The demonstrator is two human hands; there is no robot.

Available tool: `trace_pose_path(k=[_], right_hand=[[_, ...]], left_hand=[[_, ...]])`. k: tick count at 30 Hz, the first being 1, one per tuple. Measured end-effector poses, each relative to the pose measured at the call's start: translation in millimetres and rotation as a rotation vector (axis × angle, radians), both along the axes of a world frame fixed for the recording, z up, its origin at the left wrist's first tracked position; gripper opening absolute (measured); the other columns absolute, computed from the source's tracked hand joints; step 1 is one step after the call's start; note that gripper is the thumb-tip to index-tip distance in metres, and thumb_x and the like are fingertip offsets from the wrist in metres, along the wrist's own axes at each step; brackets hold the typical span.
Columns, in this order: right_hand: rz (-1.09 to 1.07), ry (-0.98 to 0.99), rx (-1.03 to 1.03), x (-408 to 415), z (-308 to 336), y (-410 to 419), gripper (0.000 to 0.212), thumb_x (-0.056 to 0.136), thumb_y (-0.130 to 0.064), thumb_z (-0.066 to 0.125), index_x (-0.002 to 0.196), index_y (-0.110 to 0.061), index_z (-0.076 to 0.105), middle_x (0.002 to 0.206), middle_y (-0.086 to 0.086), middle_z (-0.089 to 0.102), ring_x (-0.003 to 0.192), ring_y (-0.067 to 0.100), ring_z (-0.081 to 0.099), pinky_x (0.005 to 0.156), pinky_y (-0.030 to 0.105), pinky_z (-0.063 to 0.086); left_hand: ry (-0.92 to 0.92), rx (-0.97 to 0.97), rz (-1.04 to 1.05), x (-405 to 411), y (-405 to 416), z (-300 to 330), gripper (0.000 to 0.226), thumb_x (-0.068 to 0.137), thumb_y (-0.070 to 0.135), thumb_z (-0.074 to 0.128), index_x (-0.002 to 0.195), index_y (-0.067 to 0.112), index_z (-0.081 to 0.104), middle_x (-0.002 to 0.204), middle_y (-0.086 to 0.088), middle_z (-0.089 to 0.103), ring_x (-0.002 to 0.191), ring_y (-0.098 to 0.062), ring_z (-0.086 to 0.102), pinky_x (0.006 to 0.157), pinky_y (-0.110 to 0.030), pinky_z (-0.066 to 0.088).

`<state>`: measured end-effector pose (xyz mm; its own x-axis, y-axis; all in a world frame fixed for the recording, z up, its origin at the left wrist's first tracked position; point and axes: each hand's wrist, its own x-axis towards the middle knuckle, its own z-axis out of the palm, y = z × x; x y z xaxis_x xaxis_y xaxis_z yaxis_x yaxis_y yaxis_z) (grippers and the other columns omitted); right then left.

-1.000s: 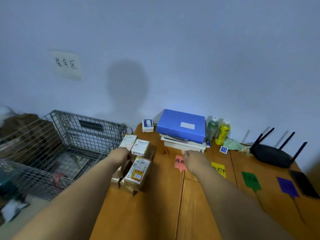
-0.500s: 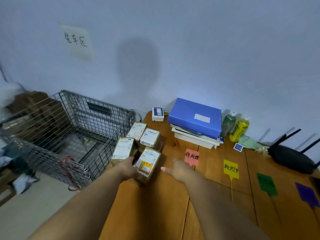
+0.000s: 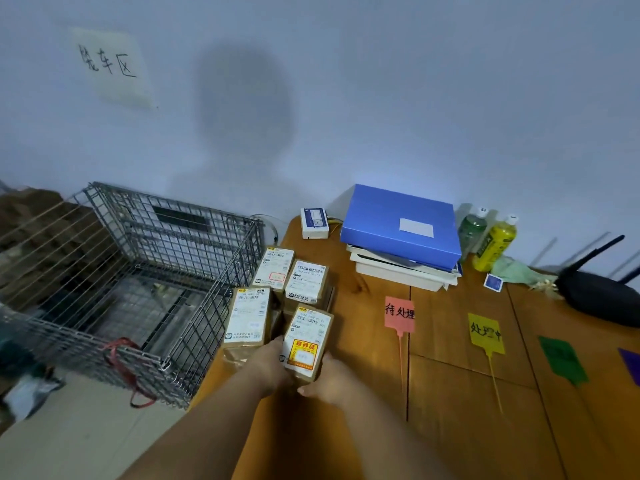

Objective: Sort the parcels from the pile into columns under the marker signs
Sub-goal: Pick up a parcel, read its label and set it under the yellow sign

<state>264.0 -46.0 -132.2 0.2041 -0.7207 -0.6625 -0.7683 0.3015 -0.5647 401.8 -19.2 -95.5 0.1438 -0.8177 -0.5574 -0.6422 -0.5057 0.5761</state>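
Observation:
Several brown cardboard parcels with white labels lie in a pile (image 3: 277, 292) at the left edge of the wooden table (image 3: 450, 393). The nearest parcel (image 3: 306, 341) bears a yellow and red sticker. My left hand (image 3: 270, 365) grips its left side and my right hand (image 3: 329, 379) grips its near right corner. Marker signs lie in a row to the right: a pink sign (image 3: 399, 313), a yellow sign (image 3: 485, 332), a green sign (image 3: 562, 358) and a purple sign (image 3: 632, 363) cut off by the frame edge.
A wire cage (image 3: 138, 289) stands on the floor left of the table. At the back are a blue box (image 3: 398, 223) on white trays, a small white box (image 3: 314, 223), two bottles (image 3: 495, 242) and a black router (image 3: 599, 292).
Both hands drew back toward me and closed on the nearest parcel; the right hand came left from beside the pink sign. The camera view tilted and moved closer.

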Motion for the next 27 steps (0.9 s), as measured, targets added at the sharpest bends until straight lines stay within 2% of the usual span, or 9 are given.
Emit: trace_pose_path(k=[3,6,9,12,14,18,21,24,27], right_hand=[[-0.063,-0.023,-0.022,2.3,-8.5,-2.0,0.069,0.077,-0.019,0.079,0.137,-0.025,0.046,0.123,-0.005,0.064,0.108,0.015,0.061,0.082,0.026,0.050],[-0.119,-0.068,-0.031,-3.2,-9.2,-0.8,0.059,0.076,-0.015,0.079,0.128,-0.025,0.052,0.116,-0.007,0.067,0.099,0.012,0.062,0.079,0.025,0.051],[-0.151,-0.099,-0.059,-13.1,2.4,0.8,0.057,0.071,-0.012,0.082,0.120,-0.026,0.056,0.109,-0.009,0.068,0.099,0.012,0.065,0.086,0.029,0.055],[-0.174,-0.144,-0.119,-31.0,25.0,-3.1,0.059,0.068,-0.007,0.083,0.119,-0.025,0.058,0.107,-0.008,0.069,0.100,0.014,0.066,0.089,0.033,0.056],[-0.191,-0.162,-0.193,-49.5,51.7,-4.8,0.056,0.071,-0.007,0.082,0.119,-0.025,0.058,0.109,-0.007,0.070,0.101,0.014,0.066,0.087,0.031,0.055],[-0.232,-0.205,-0.422,-91.4,129.5,-10.7,0.054,0.075,-0.015,0.080,0.121,-0.031,0.058,0.109,-0.011,0.068,0.103,0.012,0.063,0.092,0.035,0.053],[-0.233,-0.186,-0.627,-125.6,195.0,-17.3,0.060,0.074,-0.023,0.082,0.127,-0.031,0.055,0.115,-0.010,0.068,0.107,0.014,0.062,0.089,0.029,0.050],[-0.217,-0.188,-0.804,-159.1,255.5,-17.9,0.068,0.076,-0.017,0.080,0.134,-0.029,0.048,0.120,-0.008,0.067,0.111,0.014,0.062,0.083,0.024,0.047],[-0.215,-0.122,-0.966,-184.6,302.0,-14.0,0.068,0.077,-0.022,0.078,0.135,-0.034,0.045,0.120,-0.007,0.067,0.109,0.015,0.063,0.087,0.032,0.053]], left_hand=[[-0.002,-0.031,-0.006,1.9,-1.6,-8.4,0.070,0.076,0.000,0.071,0.138,0.018,0.045,0.110,0.002,0.061,0.100,-0.015,0.054,0.096,-0.031,0.047],[-0.014,-0.064,-0.001,-0.1,-1.5,-13.8,0.065,0.072,0.005,0.077,0.130,0.017,0.051,0.113,0.002,0.065,0.099,-0.014,0.058,0.089,-0.029,0.049],[-0.011,-0.093,-0.008,-9.6,-0.6,-8.8,0.062,0.070,0.010,0.079,0.125,0.015,0.050,0.104,0.002,0.064,0.097,-0.018,0.062,0.084,-0.032,0.054],[0.036,-0.171,-0.033,-24.6,-3.9,11.5,0.059,0.073,0.011,0.077,0.121,0.013,0.042,0.096,0.006,0.058,0.089,-0.014,0.059,0.069,-0.024,0.048],[0.072,-0.242,-0.059,-39.5,-10.4,34.3,0.059,0.074,0.008,0.075,0.121,0.014,0.041,0.095,0.009,0.056,0.089,-0.010,0.058,0.065,-0.020,0.046],[0.105,-0.438,-0.117,-77.3,-30.2,101.0,0.057,0.071,0.014,0.079,0.114,0.020,0.042,0.102,0.006,0.061,0.095,-0.015,0.062,0.075,-0.031,0.054],[0.157,-0.643,-0.156,-108.5,-45.1,155.7,0.068,0.069,0.015,0.082,0.127,0.024,0.047,0.113,0.008,0.065,0.104,-0.012,0.062,0.078,-0.025,0.050],[0.222,-0.792,-0.199,-139.2,-52.6,207.4,0.074,0.073,0.012,0.081,0.135,0.033,0.046,0.114,0.012,0.066,0.105,-0.008,0.062,0.079,-0.019,0.048],[0.298,-0.912,-0.197,-165.4,-56.6,248.7,0.078,0.075,0.007,0.078,0.138,0.038,0.044,0.111,0.013,0.067,0.103,-0.006,0.062,0.077,-0.014,0.049]])
